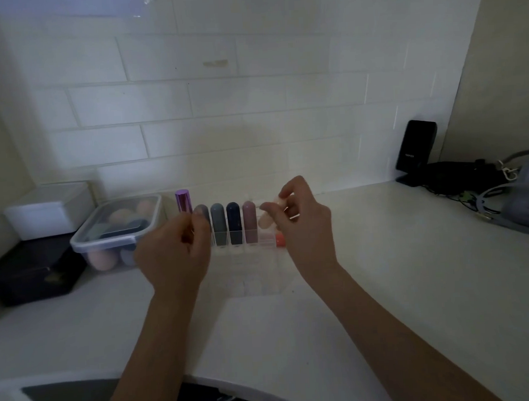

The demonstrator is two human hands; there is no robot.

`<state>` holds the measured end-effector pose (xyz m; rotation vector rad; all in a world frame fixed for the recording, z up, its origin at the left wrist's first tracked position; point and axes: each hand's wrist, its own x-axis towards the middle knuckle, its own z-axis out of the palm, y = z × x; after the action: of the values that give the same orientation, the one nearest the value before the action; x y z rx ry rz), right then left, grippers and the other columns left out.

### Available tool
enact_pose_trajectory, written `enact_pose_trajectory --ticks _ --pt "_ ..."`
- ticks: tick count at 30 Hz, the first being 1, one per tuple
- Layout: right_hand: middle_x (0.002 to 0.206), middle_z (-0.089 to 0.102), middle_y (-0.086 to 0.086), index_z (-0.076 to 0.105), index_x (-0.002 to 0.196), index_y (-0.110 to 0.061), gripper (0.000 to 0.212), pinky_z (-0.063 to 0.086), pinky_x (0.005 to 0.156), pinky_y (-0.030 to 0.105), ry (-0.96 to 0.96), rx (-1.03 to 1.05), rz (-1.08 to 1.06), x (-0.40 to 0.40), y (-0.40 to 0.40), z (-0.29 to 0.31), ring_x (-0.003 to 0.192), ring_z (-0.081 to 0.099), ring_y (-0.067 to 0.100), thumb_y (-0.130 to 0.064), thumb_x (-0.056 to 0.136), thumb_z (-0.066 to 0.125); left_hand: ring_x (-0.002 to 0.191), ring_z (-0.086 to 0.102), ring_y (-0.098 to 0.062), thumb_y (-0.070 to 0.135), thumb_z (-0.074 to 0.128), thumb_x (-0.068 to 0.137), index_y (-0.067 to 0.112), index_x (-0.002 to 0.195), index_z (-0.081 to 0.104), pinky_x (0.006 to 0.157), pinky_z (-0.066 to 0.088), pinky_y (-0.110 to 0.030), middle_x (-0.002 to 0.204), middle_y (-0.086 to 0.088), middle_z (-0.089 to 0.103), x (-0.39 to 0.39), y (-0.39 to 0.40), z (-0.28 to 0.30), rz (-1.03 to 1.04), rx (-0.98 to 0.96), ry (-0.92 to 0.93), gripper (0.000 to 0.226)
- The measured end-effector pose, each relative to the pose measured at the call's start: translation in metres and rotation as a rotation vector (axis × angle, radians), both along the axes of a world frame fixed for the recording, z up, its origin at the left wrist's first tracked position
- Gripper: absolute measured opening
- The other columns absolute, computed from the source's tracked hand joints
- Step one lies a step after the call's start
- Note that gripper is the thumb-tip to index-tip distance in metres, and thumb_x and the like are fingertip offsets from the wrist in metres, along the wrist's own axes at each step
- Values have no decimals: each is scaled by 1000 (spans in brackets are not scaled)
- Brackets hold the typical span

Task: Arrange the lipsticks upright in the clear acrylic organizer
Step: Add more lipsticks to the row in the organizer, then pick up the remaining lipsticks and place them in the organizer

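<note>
The clear acrylic organizer (248, 270) stands on the white counter between my hands. Its back row holds upright lipsticks: a metallic purple one (183, 201), a mauve-grey one (202, 213), a grey one (218, 223), a navy one (233, 223) and a dusty pink one (249, 222). My right hand (300, 226) pinches a pale peach lipstick (268, 216), tilted above the slot right of the pink one. An orange-red lipstick (280, 239) shows behind that hand, by the organizer's right end. My left hand (176, 252) curls at the organizer's left end; whether it grips anything is hidden.
A lidded clear box (116, 231) with makeup sponges sits at the left, next to a white box (45, 210) and a dark case (33, 271). A black device (415, 149) and tangled cables (484, 193) lie at the back right. A tiled wall stands behind.
</note>
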<state>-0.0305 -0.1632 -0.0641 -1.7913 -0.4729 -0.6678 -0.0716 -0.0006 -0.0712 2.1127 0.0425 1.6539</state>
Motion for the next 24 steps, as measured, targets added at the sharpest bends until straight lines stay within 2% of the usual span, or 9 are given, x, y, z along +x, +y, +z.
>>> enact_pose_trajectory --ticks 3,6,9,14,18,20,21,24 --pt "72 68 7 40 83 -21 23 52 62 43 -83 -132 -34 4 4 -3 62 60 23 -29 90 60 37 27 -16 31 41 90 20 48 31 43 13 -16 41 6 25 0 -1 0 8 27 9 44" --pt "79 69 5 51 96 -15 15 53 65 43 -136 -199 -44 7 4 -5 68 63 21 -30 96 49 37 28 -17 29 43 89 19 47 33 43 12 -15 41 6 26 0 -2 0 26 29 37 45" --pt "93 66 4 52 119 -23 25 51 70 33 -75 -295 -29 8 4 -14 83 60 17 -32 99 40 37 27 -17 28 44 90 17 45 35 44 11 -15 41 6 25 -1 -3 0 32 37 43 47" --pt "90 60 -1 49 131 -27 34 48 74 31 -58 -320 -54 7 3 -20 87 56 15 -29 98 42 35 26 -11 24 46 88 15 43 42 44 14 -13 42 10 28 0 -1 -1 -77 111 51 46" --pt "108 64 -5 45 132 -34 35 48 82 26 4 -314 -12 13 2 -26 100 60 11 -37 97 40 37 29 -7 28 47 81 19 45 47 47 20 -11 41 8 39 6 -12 -8 -229 367 190 37" --pt "118 63 -7 42 136 -38 39 46 89 23 18 -270 50 20 1 -29 107 58 7 -35 97 42 40 28 -3 36 48 79 21 47 47 49 16 -7 41 8 47 10 -21 -9 -235 464 289 35" --pt "118 63 -5 38 140 -38 43 45 91 23 20 -265 77 23 0 -30 107 57 7 -32 97 43 41 26 -2 39 49 78 23 48 45 50 13 -5 41 9 47 10 -24 -8 -241 470 320 35" --pt "105 62 4 19 142 -43 56 43 84 22 22 -361 122 31 -3 -36 96 56 14 -18 99 42 40 27 0 50 51 74 29 53 38 51 14 -2 45 16 36 9 -25 -5 -261 426 367 32"
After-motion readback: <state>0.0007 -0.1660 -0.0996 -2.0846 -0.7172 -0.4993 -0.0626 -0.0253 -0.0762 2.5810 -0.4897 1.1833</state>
